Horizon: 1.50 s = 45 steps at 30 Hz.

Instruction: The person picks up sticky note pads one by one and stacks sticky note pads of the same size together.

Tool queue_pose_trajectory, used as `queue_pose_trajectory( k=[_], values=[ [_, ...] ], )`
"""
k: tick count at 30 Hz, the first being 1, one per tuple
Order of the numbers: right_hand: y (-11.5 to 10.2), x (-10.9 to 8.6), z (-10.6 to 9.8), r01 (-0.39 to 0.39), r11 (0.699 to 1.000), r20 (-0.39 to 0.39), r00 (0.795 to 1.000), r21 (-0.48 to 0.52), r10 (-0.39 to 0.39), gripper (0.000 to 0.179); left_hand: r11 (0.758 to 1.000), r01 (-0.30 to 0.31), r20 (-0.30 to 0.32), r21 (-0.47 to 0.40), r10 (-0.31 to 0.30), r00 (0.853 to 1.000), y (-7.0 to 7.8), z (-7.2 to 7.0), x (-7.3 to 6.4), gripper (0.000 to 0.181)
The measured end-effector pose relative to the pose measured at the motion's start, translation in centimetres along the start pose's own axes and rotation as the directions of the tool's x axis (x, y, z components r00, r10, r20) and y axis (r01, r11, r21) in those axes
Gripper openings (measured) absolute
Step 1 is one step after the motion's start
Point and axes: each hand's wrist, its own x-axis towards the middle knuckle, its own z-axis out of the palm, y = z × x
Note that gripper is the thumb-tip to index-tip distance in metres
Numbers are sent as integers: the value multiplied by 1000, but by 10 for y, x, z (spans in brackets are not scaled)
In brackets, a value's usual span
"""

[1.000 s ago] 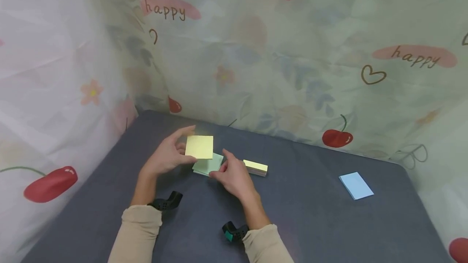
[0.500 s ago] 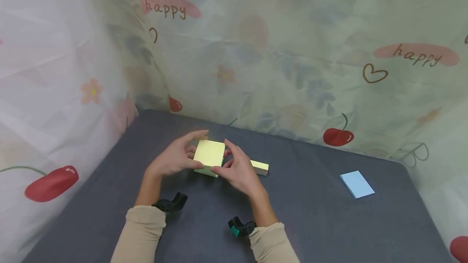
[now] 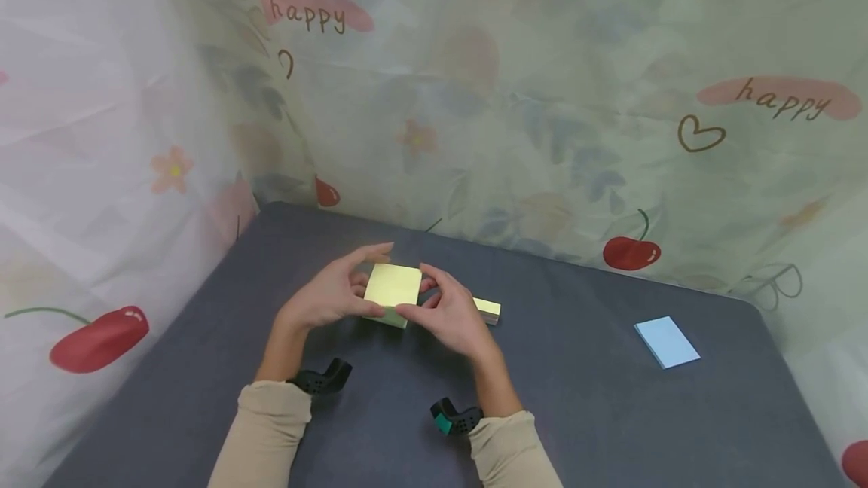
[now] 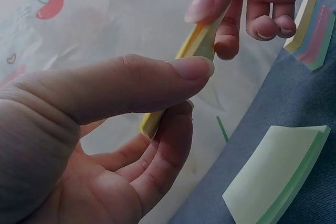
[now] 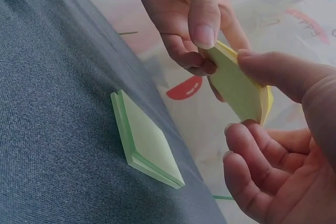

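Observation:
A pad of yellow sticky notes (image 3: 393, 285) is held up level between my two hands in the head view. My left hand (image 3: 328, 294) grips its left side, thumb at the near edge and fingers at the far one. On the opposite side, my right hand (image 3: 456, 316) pinches the pad between thumb and fingers. Both wrist views show the yellow pad's thin edge and pale underside. Below it, apart from the hands, green sticky notes (image 5: 149, 137) lie on the dark cloth in a slightly uneven stack. From the head, the yellow pad hides most of that stack.
Right of my right hand stands a small stack of sticky notes (image 4: 310, 32) in yellow, blue, pink and green layers. A light blue pad (image 3: 667, 342) lies farther right on the dark tabletop (image 3: 576, 398). Printed curtains (image 3: 420, 96) enclose the back and sides.
The yellow pad has moved right and slightly toward me, over the green stack. My right hand, earlier beside the green notes, has come up and taken hold of the yellow pad's right side.

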Motion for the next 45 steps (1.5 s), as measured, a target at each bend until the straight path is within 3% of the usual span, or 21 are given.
queue_pose_trajectory(
  k=[6,15,27,37,45],
  values=[
    [-1,1,1,-32,999,-5,999,44,32,82,1000,13,1,-6,-13,1000,0,-1,0,97],
    [0,4,1,-71,987,-55,995,147,80,67,1000,22,11,-9,-22,1000,-2,1,2,97],
    [-1,4,3,-57,994,-72,995,94,63,70,1000,14,-33,-19,-14,999,-3,-3,1,97],
    [-1,3,7,-49,990,-64,996,136,58,61,999,1,-30,-38,-3,1000,-1,-6,-2,98],
    [-2,1,10,-54,995,-56,997,84,59,78,1000,-1,-35,-23,0,999,-3,-5,-3,97]
  ],
)
